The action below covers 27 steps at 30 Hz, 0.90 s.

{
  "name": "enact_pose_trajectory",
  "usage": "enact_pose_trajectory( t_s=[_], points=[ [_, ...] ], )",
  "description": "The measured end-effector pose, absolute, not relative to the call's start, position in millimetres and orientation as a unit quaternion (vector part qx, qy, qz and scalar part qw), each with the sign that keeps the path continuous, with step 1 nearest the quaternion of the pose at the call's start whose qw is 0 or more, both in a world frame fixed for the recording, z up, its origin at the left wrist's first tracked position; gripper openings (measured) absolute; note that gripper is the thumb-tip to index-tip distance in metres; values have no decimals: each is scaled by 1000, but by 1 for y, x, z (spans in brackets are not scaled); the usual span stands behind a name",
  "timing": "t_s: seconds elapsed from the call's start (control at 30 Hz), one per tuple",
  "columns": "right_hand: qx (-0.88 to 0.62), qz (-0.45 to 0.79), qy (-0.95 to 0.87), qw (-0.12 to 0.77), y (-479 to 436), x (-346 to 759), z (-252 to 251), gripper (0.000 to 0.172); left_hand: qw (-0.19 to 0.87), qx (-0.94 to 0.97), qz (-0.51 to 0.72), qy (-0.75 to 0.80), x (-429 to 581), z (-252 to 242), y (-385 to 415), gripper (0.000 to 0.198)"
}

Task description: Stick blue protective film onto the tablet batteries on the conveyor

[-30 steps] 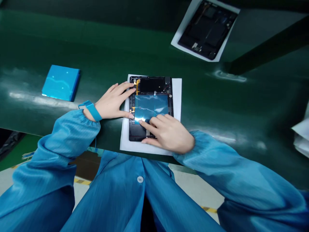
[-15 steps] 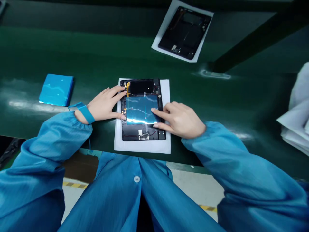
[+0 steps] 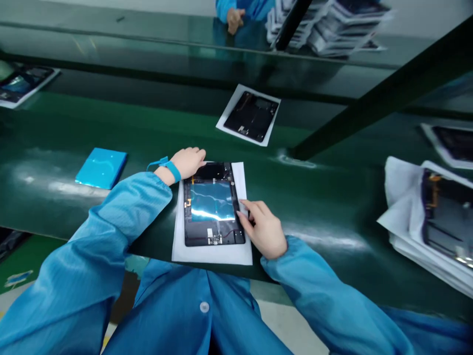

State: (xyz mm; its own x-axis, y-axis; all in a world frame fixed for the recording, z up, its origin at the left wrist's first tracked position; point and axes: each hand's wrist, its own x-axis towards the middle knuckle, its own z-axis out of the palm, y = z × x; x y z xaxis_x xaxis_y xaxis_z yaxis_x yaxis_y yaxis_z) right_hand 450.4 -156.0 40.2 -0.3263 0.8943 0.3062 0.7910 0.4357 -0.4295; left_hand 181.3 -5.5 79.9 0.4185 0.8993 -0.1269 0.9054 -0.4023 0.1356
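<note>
An opened tablet housing (image 3: 199, 234) lies on a white paper sheet (image 3: 212, 256), with a shiny blue film-covered panel (image 3: 214, 199) across its middle. My left hand (image 3: 186, 161), in a blue wrist strap (image 3: 172, 168), is at the tablet's upper left corner. Its fingers are curled over the top edge, their tips partly hidden. My right hand (image 3: 264, 229) rests at the tablet's right edge, thumb and forefinger slightly apart, nothing visible between them.
A blue film stack (image 3: 99, 167) lies left. Beyond stands another tablet housing on paper (image 3: 253, 116), beside a dark slanted post (image 3: 332, 123). Papers with tablet housings (image 3: 406, 197) are stacked right. Across the bench, a co-worker's hand (image 3: 235, 19) is near more stacks (image 3: 332, 29).
My left hand has shifted from the tablet's left side to its top edge, fingers curling. My right hand has slid off the blue panel to the right edge. The view has tilted up.
</note>
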Motion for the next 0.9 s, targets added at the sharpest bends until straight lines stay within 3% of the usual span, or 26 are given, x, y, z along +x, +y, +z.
enact_pose_trajectory(
  t_s=[0.37, 0.5, 0.63, 0.73, 0.9],
  points=[
    [-550, 135, -776, 278, -164, 449, 33, 39, 124, 817, 45, 562, 164, 76, -27, 18],
    [-597, 252, -703, 294, -157, 454, 39, 57, 130, 802, 103, 574, 158, 86, -37, 17],
    [-553, 421, -680, 233, -137, 449, 55, 42, 112, 792, 235, 552, 138, 107, -39, 14],
    [-532, 424, -685, 263, -103, 427, 65, 47, 68, 754, 339, 559, 112, 121, -34, 14],
    [-550, 372, -673, 326, 8, 353, 64, 49, -71, 630, 471, 613, 74, 111, -40, 32]
  ],
)
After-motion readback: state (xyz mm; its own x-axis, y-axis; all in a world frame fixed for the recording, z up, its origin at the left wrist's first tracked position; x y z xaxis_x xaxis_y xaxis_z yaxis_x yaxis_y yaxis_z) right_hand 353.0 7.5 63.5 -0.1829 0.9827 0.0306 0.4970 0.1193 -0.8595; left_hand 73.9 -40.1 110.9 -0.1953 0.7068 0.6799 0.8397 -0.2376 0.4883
